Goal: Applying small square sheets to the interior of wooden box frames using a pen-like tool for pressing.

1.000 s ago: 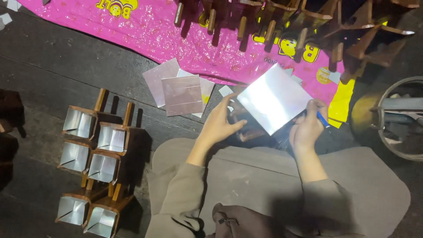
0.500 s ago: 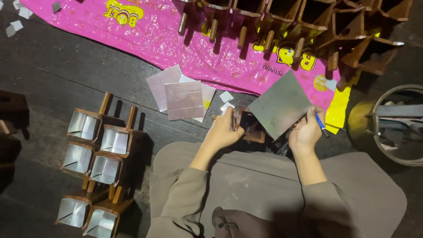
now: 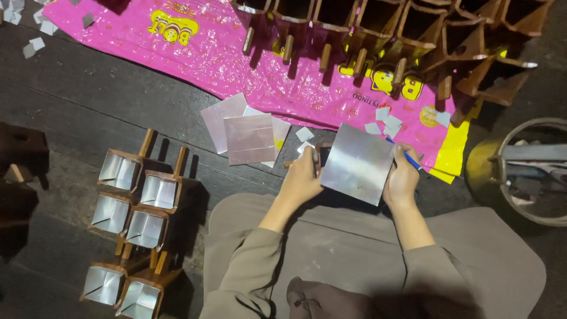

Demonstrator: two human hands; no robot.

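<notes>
Dark plank floor (image 3: 106, 100) — pink plastic sheet (image 3: 236, 59), foil-lined wooden scoops (image 3: 133, 201), foil squares (image 3: 248, 137).

Dark plank floor, dimly lit

The floor (image 3: 88, 100) is dark, worn wooden boards. A bright pink plastic sheet (image 3: 236, 59) with yellow patches lies spread across its far side, small pale scraps (image 3: 35, 44) are scattered at the far left, and a round metal basin (image 3: 525, 171) sits at the right.
</notes>
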